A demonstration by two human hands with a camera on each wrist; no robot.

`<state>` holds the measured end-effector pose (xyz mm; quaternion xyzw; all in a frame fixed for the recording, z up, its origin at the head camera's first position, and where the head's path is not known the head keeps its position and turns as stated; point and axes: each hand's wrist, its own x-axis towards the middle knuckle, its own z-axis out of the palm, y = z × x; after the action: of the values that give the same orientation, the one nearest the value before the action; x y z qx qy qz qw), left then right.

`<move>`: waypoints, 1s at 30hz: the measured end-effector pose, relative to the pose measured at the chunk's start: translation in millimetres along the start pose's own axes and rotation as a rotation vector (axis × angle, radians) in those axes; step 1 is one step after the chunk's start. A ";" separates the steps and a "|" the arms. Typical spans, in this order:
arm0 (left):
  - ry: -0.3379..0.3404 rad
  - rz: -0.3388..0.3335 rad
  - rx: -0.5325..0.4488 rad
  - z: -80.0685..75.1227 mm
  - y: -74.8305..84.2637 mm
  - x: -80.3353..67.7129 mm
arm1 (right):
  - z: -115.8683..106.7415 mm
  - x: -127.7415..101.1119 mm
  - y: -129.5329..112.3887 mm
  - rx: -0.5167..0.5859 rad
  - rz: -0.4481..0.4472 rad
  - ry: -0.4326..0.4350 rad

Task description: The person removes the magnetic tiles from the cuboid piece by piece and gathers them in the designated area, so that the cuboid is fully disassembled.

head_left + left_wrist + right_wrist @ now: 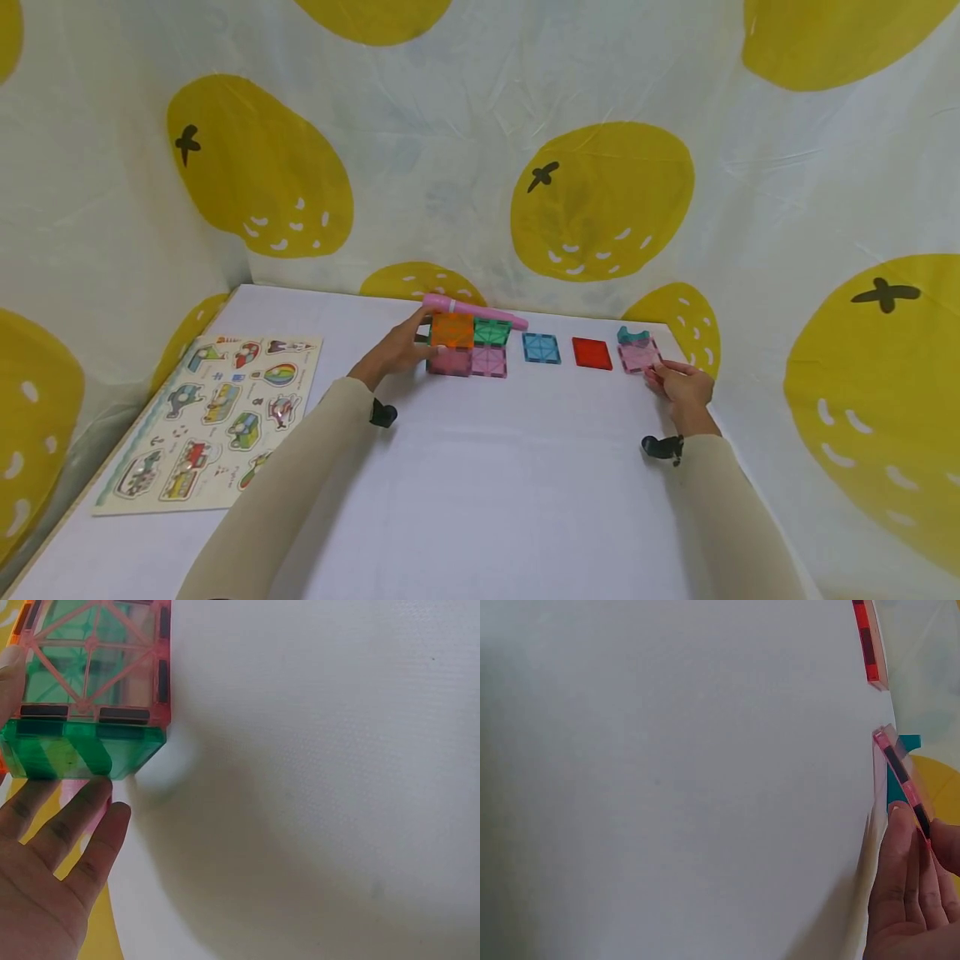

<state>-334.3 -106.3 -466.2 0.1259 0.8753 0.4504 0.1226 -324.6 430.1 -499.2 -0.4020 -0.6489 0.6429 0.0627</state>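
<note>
The left hand [396, 350] is laid with nearly straight fingers [71, 821] against the block of magnetic tiles [469, 346], which lies at 3 o'clock from them on the white table [495, 483]. The pink tile [639, 357] is pinched by the right hand [684, 388], at 11 o'clock from its fingers [904, 862].

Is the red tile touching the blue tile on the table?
No, the red tile lies flat apart from the blue tile, with bare white table showing between them.
</note>
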 end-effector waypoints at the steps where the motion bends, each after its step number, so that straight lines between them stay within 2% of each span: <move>1: 0.001 -0.003 0.001 0.0 0.1 0.0 | -0.3 0.4 -0.3 -0.019 0.001 -0.002; 4: 0.002 -0.012 0.002 -0.5 0.3 0.0 | -0.7 -2.6 -0.8 -0.105 -0.001 -0.002; 7: -0.001 -0.010 -0.001 -1.0 0.9 -0.4 | -0.3 -8.9 0.4 -0.205 -0.040 0.003; 9: -0.004 -0.004 -0.002 -1.2 0.8 -0.3 | 0.5 -16.3 1.4 -0.268 -0.090 0.012; 15: -0.005 -0.004 0.000 -0.6 0.7 0.3 | 12.1 -47.8 2.2 -0.314 -0.281 -0.045; 22: -0.003 -0.001 -0.006 -0.1 1.4 -0.5 | 47.4 -91.5 -0.5 -0.349 -0.462 -0.202; 30: -0.004 0.005 -0.012 0.2 0.4 -1.0 | 101.5 -125.6 2.2 -0.379 -0.547 -0.338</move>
<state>-333.2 -106.2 -465.9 0.1283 0.8720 0.4559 0.1238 -300.3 274.6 -463.2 -0.1064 -0.8411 0.5280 0.0489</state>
